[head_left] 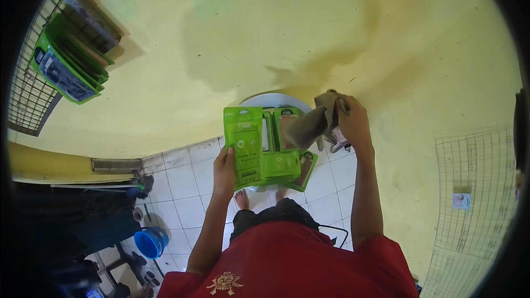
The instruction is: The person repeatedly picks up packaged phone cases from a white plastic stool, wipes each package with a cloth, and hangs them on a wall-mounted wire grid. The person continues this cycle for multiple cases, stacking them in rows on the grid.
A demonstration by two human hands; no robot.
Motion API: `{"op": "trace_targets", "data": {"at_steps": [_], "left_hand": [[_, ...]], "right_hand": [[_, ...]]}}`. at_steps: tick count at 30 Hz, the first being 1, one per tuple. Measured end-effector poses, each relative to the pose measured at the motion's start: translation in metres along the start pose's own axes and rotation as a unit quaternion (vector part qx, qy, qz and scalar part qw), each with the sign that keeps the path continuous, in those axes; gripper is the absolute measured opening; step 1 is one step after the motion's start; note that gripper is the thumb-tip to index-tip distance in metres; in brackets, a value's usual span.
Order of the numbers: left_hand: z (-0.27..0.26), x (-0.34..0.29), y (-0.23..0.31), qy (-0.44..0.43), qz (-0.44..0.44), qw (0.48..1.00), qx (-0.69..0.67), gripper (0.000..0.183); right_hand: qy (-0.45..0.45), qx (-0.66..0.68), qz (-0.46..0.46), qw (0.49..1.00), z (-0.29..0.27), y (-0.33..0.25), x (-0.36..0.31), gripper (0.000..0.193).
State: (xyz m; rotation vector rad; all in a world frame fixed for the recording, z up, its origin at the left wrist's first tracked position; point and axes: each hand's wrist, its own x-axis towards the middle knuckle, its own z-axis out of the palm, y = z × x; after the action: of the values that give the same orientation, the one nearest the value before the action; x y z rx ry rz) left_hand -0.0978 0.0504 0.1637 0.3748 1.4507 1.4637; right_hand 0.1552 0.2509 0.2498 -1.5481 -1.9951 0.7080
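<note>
My left hand grips the left edge of a flat green phone case package, held upright with its printed side toward me. Behind and beside it, more green packages with clear windows lie on a round white seat or table. To the right, my right hand pinches a crumpled grey-brown cloth, which hangs down and left, close to the packages. The cloth's lower end is blurred.
A yellow wall rises just beyond the white top. On the left, a black wire rack holds several green packages. A blue bucket stands on the tiled floor. A pale wire grid is at the right.
</note>
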Motion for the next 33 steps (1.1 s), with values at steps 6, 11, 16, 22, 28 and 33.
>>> {"op": "trace_targets", "data": {"at_steps": [6,11,16,22,28,33], "left_hand": [[0.017,-0.001,-0.009,0.065,-0.011,0.996,0.053,0.036],[0.028,-0.007,-0.016,0.128,-0.019,0.99,0.049,0.035],[0.035,-0.013,-0.019,0.144,-0.021,0.988,0.053,0.033],[0.035,-0.013,-0.029,0.13,-0.014,0.989,0.068,0.037],[0.027,-0.014,-0.041,0.121,0.0,0.984,0.129,0.029],[0.027,-0.015,-0.043,0.155,0.1,0.964,0.193,0.03]], "right_hand": [[0.037,0.054,-0.074,0.995,0.065,0.073,0.078,0.032],[-0.015,0.008,-0.174,0.985,0.172,0.152,0.086,0.04],[-0.142,-0.07,-0.104,0.982,0.24,0.215,0.045,0.047],[-0.226,-0.098,-0.026,0.969,0.227,0.215,0.027,0.05],[-0.149,-0.169,-0.097,0.97,0.204,0.177,0.003,0.045],[-0.192,0.128,-0.048,0.972,0.188,0.094,-0.038,0.035]]}}
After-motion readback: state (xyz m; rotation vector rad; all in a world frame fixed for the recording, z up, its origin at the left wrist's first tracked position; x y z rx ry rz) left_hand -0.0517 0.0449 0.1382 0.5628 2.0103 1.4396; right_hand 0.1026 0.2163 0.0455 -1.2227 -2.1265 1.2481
